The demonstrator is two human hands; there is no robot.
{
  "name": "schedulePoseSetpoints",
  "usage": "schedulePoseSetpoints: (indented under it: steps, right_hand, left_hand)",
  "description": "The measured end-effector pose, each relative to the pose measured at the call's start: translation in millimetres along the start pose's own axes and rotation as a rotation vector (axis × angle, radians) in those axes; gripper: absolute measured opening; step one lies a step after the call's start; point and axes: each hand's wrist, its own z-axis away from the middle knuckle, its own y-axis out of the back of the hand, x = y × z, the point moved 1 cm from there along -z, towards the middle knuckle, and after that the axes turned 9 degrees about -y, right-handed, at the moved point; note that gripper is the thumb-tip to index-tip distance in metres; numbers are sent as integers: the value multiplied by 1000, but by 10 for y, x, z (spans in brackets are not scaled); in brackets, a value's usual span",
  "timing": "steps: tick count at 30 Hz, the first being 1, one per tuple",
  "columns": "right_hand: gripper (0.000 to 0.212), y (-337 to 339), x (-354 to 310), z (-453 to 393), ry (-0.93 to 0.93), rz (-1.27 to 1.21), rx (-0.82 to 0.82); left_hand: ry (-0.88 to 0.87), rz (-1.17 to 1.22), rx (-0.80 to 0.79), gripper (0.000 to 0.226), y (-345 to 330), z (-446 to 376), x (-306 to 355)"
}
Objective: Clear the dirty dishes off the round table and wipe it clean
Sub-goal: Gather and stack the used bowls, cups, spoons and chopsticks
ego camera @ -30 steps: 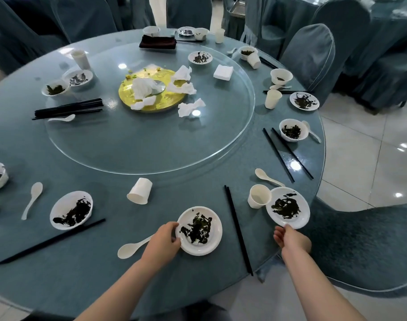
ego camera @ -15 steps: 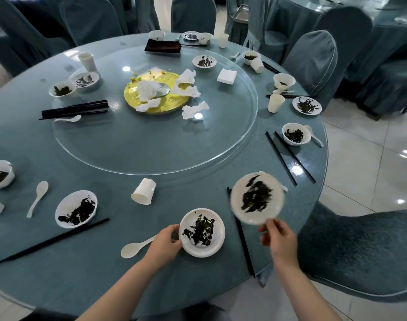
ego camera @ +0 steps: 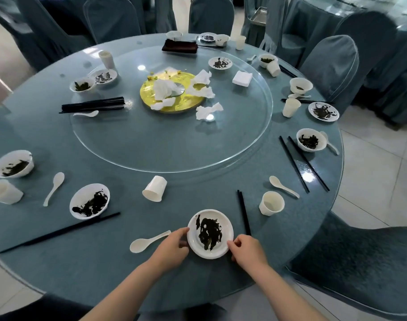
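Observation:
A white plate (ego camera: pixel 223 249) with dark green leftovers lies at the near edge of the round blue table (ego camera: pixel 119 258); it sits stacked on a second plate. My left hand (ego camera: pixel 171 247) holds its left rim with curled fingers. My right hand (ego camera: pixel 247 250) pinches its right rim. Around them lie a white spoon (ego camera: pixel 147 242), black chopsticks (ego camera: pixel 243 210), an upright white cup (ego camera: pixel 271 203) and a tipped-over cup (ego camera: pixel 154 188).
A glass turntable (ego camera: pixel 170 144) carries a gold plate (ego camera: pixel 188 100) with crumpled napkins. More dirty plates, bowls, cups, spoons and chopsticks ring the table. Covered chairs (ego camera: pixel 332 66) stand around; a blue chair (ego camera: pixel 360 269) is at my right.
My right hand lifted the plate from the right, carried it left and set it onto the plate that my left hand holds. The cup behind it is uncovered.

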Motion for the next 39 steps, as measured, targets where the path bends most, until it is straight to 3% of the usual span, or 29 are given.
schedulePoseSetpoints:
  steps: [5, 10, 13, 15, 18, 22, 25, 28, 32, 35, 39]
  right_hand:
    - [33, 114, -47, -50, 71, 62, 73]
    - [11, 581, -65, -200, 319, -61, 453]
    - [30, 848, -64, -419, 376, 116, 631]
    - [46, 985, -78, -546, 285, 233, 551]
    - [66, 1041, -28, -670, 132, 291, 366]
    - [74, 1035, 9, -649, 90, 277, 289]
    - [77, 1022, -12, -571, 49, 241, 279]
    - [74, 1014, -101, -422, 76, 140, 291]
    - [63, 997, -288, -152, 202, -114, 240]
    - [60, 916, -445, 84, 312, -188, 177]
    - [57, 758, -629, 308, 394, -255, 95]
  left_hand:
    - [-58, -122, 67, 53, 53, -8, 125]
    - [-169, -258, 405, 44, 380, -196, 99]
    - [-217, -379, 611, 46, 622, -381, 153]
    - [-227, -443, 658, 54, 757, -539, 163]
    - [-123, -405, 600, 71, 890, -742, 137]
    - [-21, -435, 526, 80, 1020, -945, 113]
    - [75, -412, 453, 73, 1154, -998, 87]
    - [147, -352, 398, 69, 1235, -1012, 77]
    - [187, -234, 300, 80, 1256, -982, 75]
    - [136, 177, 244, 87, 1191, -827, 112]
    - [42, 721, 191, 69, 972, -535, 318]
